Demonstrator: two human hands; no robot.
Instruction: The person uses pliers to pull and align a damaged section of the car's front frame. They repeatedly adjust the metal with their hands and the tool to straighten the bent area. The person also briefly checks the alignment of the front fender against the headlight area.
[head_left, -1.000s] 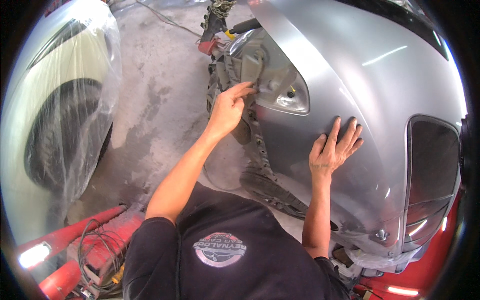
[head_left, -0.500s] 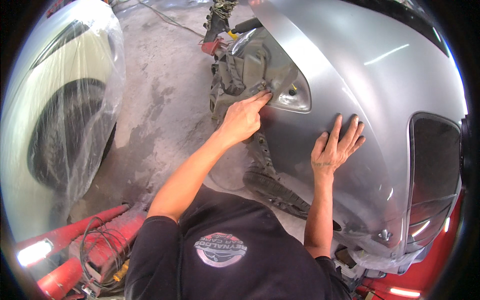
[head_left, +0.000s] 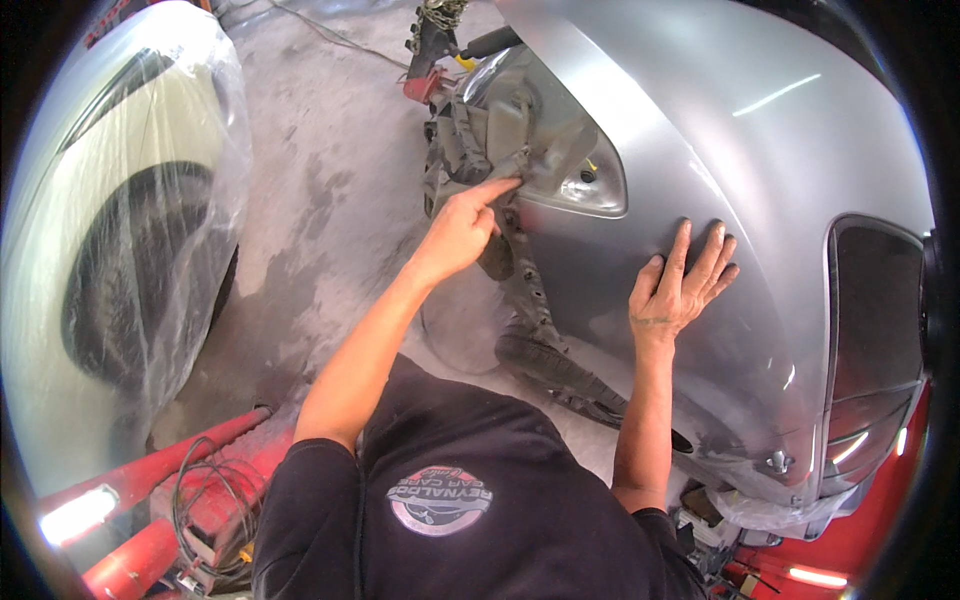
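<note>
A silver-grey car body stands on my right. My left hand (head_left: pixel 455 235) is at the front corner with its index finger stretched out and the other fingers curled, holding nothing. That fingertip is at the front edge of the headlight (head_left: pixel 600 195), by the dark exposed front-end parts (head_left: pixel 465 160); whether it touches is hard to tell. My right hand (head_left: pixel 675 290) lies open on the grey fender (head_left: pixel 590 270), fingers spread and pointing away from me, below the hood (head_left: pixel 700 90).
A pale car under clear plastic sheeting (head_left: pixel 225 120) stands on the left. Red metal beams (head_left: pixel 150 560) with a coiled black cable (head_left: pixel 185 500) lie at lower left. Below the fender shows a black tyre (head_left: pixel 545 365). A stand with a chain (head_left: pixel 430 50) is at the far front.
My left hand has drawn back slightly left, off the headlight's lower edge, and went from two outstretched fingers to one. My right hand stays on the fender. The view has shifted a little.
</note>
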